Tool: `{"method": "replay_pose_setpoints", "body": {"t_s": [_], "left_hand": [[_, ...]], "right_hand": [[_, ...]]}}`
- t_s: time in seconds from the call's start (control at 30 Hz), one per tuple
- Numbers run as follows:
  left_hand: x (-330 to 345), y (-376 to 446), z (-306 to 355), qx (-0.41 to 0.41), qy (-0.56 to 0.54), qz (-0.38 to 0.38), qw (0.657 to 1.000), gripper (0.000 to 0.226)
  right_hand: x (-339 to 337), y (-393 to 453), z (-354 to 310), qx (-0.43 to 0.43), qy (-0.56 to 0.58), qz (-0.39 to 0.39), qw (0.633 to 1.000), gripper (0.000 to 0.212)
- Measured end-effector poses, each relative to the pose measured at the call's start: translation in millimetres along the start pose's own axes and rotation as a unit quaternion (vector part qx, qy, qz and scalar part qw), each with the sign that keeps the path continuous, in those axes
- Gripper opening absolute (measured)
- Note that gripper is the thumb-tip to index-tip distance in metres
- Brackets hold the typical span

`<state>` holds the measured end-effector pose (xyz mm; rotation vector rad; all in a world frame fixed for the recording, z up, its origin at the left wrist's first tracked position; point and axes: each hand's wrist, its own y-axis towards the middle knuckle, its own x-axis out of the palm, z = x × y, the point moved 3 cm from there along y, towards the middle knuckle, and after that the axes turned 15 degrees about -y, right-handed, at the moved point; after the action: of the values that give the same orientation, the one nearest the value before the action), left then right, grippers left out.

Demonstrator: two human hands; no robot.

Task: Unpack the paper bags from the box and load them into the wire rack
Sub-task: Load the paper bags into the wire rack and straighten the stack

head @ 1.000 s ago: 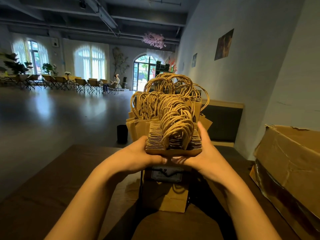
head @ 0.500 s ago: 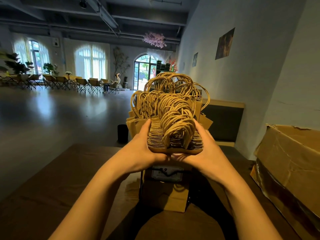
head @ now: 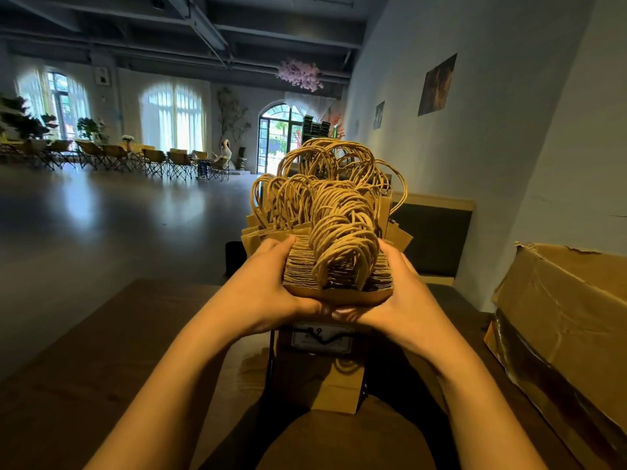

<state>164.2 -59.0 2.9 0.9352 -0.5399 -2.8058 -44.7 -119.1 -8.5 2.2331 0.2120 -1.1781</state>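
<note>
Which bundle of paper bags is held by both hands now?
The nearest bundle, squeezed between left hand and right hand; the other bundles stand behind it, untouched.

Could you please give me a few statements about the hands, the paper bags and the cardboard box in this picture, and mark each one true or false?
1. Both hands grip the same stack of paper bags. True: the left hand holds its left side and the right hand its right side.
2. The bags' handles are flat white ribbon. False: the twisted handles are brown paper cord.
3. The cardboard box sits to the person's right. True.
4. The held stack lies flat on the floor. False: it is held upright above the dark table.
5. More bags stand behind the held stack. True.
</note>
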Motion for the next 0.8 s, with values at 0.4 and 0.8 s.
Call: {"method": "replay_pose_setpoints", "body": {"t_s": [0.4, 0.8], "left_hand": [[3.2, -5.9, 3.2, 0.010, -0.079, 0.043, 0.996, 0.093], [-3.5, -8.9, -3.6, -0.062, -0.092, 0.004, 0.994, 0.125]], "right_hand": [[3.3, -1.1, -1.8, -0.001, 0.033, 0.018, 0.999, 0.131], [-2.9, 2.0, 14.6, 0.027, 0.169, -0.067, 0.983, 0.160]]}}
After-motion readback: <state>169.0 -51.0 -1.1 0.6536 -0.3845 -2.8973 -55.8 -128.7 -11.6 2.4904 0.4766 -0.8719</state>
